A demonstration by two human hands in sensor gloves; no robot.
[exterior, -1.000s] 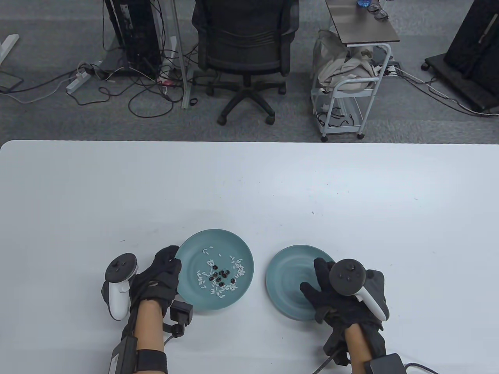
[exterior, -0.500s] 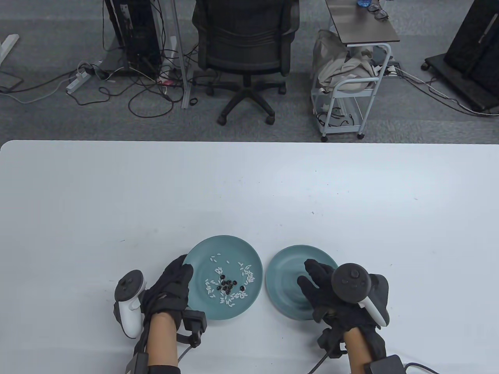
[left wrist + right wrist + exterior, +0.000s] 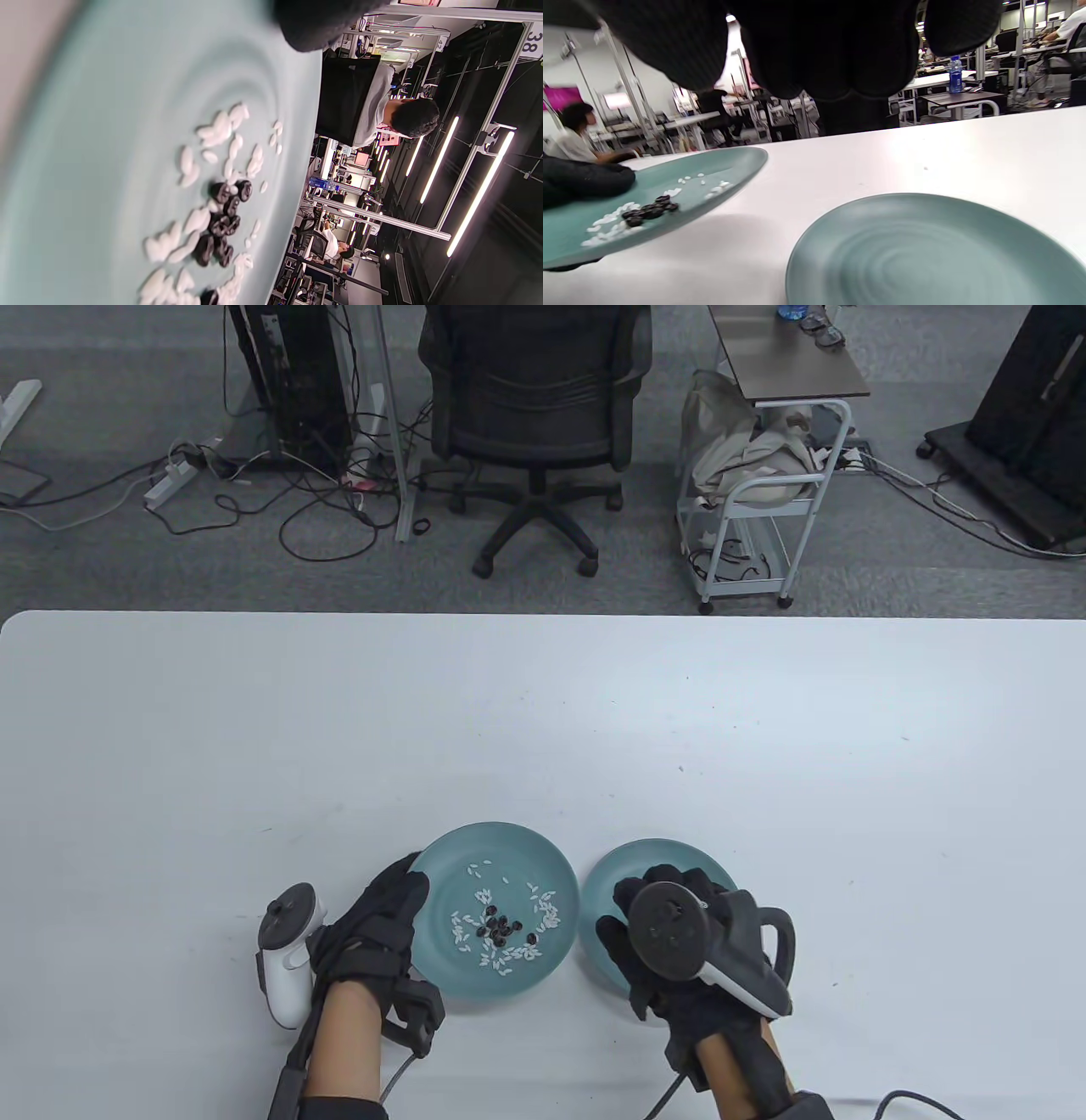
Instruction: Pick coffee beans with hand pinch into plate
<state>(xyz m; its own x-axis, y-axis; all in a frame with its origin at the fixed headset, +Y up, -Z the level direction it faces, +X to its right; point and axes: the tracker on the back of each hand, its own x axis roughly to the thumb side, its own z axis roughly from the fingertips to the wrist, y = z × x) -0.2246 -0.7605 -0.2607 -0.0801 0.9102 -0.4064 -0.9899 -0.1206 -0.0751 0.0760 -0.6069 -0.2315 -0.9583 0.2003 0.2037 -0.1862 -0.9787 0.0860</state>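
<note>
Left hand gripping and tilting bean plate at lower centre, now nearly touching empty plate; right hand holding nothing, sliding left; coffee beans unpicked

My white table spans the near half; beyond its far edge lies grey carpet; a black office chair stands far centre; tangled cables and a power strip lie far left; a white trolley holding cloth stands far right; strip lights glow overhead.
</note>
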